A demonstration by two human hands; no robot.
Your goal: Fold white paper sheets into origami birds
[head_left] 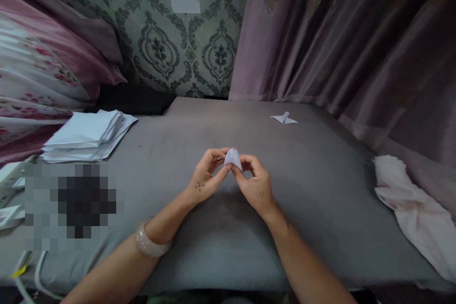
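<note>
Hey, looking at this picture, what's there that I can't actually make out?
All in the head view:
- Back of the folded paper: hidden by its front and the fingers.
- Whatever lies behind the pixelated patch: masked by blocks.
- Rest of the pale cloth: cut off by the right edge.
- Any marks on the wall's pale rectangle: too small and blurred.

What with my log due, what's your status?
Left grip, right grip: both pinching folded paper. White, layered folds. Paper stack left, out of the way.
</note>
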